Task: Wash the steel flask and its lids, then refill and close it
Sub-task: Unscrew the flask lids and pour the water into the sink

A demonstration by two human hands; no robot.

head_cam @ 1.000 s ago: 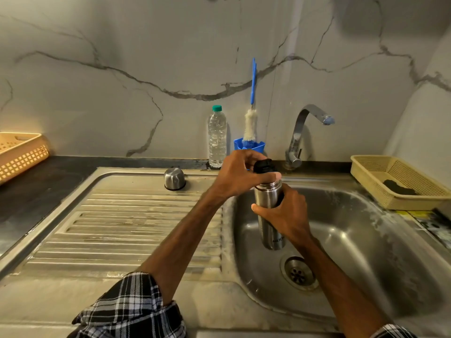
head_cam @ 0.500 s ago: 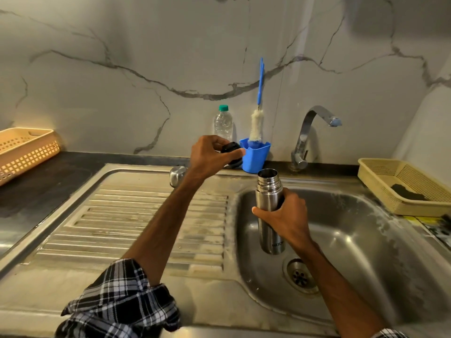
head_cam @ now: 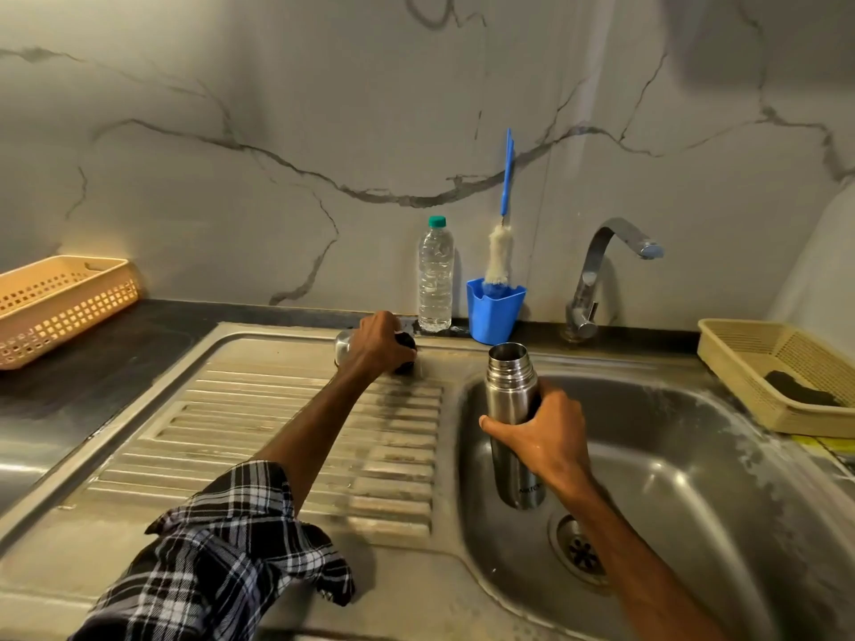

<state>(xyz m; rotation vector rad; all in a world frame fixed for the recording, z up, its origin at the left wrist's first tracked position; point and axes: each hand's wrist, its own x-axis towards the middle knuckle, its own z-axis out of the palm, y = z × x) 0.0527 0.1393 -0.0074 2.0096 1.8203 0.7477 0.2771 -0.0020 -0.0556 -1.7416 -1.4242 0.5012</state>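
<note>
- The right hand [head_cam: 550, 437] is wrapped round the middle of the steel flask [head_cam: 510, 377], thumb on its left side, fingers curled behind; the flask is held above the left part of the sink basin [head_cam: 694, 455], clear of the floor of it
- The flask stands upright; its long axis runs vertical, the open threaded mouth up and the base down toward the drain
- The left hand [head_cam: 377, 347] reaches to the far end of the drainboard [head_cam: 277, 432], fingers curled over the black lid [head_cam: 408, 360], which sits at the steel surface; I cannot tell whether the grip has loosened
- The steel cap [head_cam: 341, 351] stands just left of that hand, touching or nearly so
- Judged step: the lids are off and parked, so washing the flask body comes next
- The relation that matters: the bottle brush [head_cam: 499, 256] stands handle-up in the blue holder [head_cam: 495, 312], far of the flask's mouth and right of the left hand; the left hand is the nearer one, and free once it lets go the lid
- The tap [head_cam: 601, 270] spout ends far and right of the mouth, so the flask must travel right and away to catch water
- A water bottle [head_cam: 435, 275] stands just left of the holder
</note>
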